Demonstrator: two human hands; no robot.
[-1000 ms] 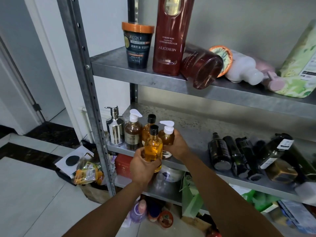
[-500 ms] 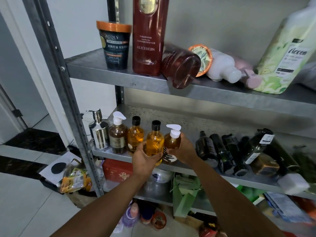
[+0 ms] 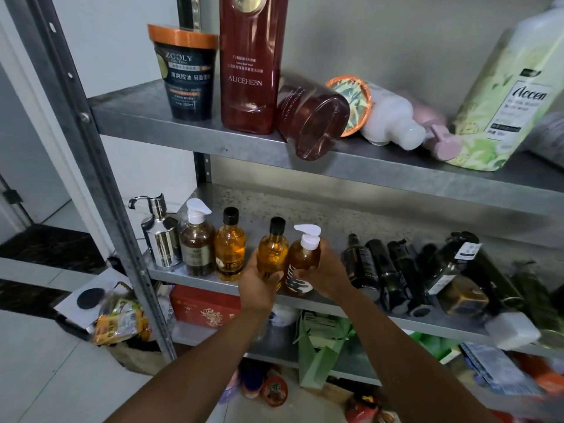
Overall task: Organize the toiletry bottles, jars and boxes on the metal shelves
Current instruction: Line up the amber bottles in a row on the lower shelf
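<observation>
Grey metal shelves (image 3: 366, 166) (crowded) against plain white wall (image 3: 396, 41)

Soft, even indoor light fills the room, the chrome pump bottle (image 3: 161, 239) glints, and the wide lens bends and blurs the right edge.
</observation>
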